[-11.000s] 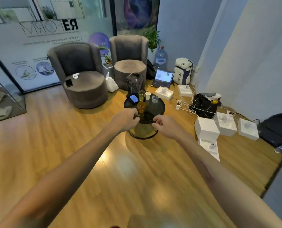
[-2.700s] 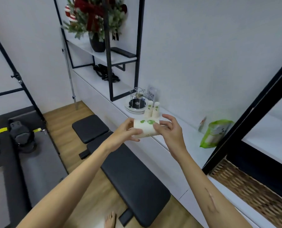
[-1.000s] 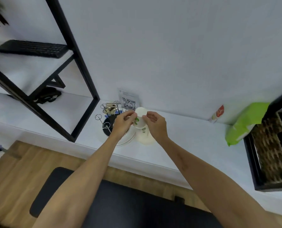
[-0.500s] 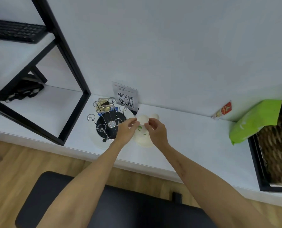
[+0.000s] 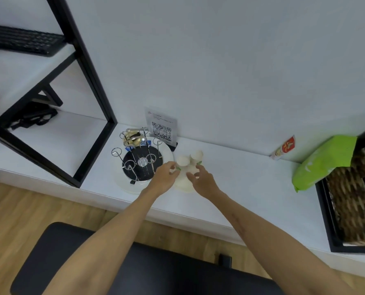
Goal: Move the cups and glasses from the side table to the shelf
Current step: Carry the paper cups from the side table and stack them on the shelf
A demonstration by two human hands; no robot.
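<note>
Paper cups on the white shelf, both hands at the nearest stack

Reaching in from the head view: left hand (image 5: 164,177) and right hand (image 5: 201,181) on either side of the near stack of paper cups (image 5: 183,175), upside down on the white shelf (image 5: 241,177). Left fingertips (image 5: 173,167) curled in against the stack's left side, right fingertips (image 5: 195,170) against its right side, near the green leaf print; whether either hand truly pinches the cup or only touches it, cannot tell.

Just beyond the hands, toward the wall: a second stack of paper cups (image 5: 196,156), also upside down, close beside the first.

Left of the left hand, nearly touching it: a wire cup rack (image 5: 138,154) on a round white tray (image 5: 126,186), with one gold-coloured cup (image 5: 132,139) hanging on a far prong. Behind the rack, against the wall: a QR code card (image 5: 162,129).

Well to the right of the right hand: a green pouch (image 5: 324,162) leaning on a wicker basket (image 5: 356,201), and a small sachet (image 5: 283,147) propped on the wall.

Far left and higher: a black keyboard (image 5: 22,40) on an upper shelf board. Under both forearms: a black padded bench (image 5: 134,271) over wooden floor (image 5: 11,211).
</note>
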